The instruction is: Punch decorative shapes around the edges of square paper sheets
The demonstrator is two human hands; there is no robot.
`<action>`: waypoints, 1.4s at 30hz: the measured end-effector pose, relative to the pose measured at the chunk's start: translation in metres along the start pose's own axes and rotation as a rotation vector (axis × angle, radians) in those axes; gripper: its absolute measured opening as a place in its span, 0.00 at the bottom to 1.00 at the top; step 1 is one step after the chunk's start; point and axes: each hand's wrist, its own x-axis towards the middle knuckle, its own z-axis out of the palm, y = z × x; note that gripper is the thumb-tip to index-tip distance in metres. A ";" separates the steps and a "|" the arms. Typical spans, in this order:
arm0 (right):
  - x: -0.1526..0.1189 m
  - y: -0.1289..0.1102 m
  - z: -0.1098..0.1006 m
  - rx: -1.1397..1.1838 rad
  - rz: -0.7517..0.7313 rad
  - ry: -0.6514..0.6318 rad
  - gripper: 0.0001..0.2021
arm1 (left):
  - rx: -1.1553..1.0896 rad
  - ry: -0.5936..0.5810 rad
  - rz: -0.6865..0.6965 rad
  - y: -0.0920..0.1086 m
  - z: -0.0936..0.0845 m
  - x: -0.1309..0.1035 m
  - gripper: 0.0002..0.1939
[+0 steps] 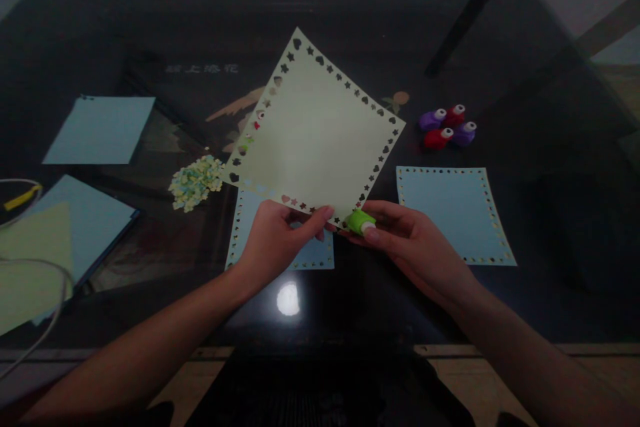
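Tabletop [370, 300], pale sheet [320, 127] above, left hand [275, 233] pinching it, right hand [415, 233] gripping green punch [361, 221]

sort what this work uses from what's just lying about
Likely used:
- pale green punched paper square, left hand
- bright green plastic punch, right hand
- red and purple plastic punches
- light-blue paper squares
- heap of pastel paper cut-outs

Likely lying about:
- looped white cable
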 end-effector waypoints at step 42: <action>0.030 -0.034 -0.007 -0.648 -0.301 -0.026 0.14 | -0.211 0.282 -0.038 -0.046 -0.072 0.017 0.22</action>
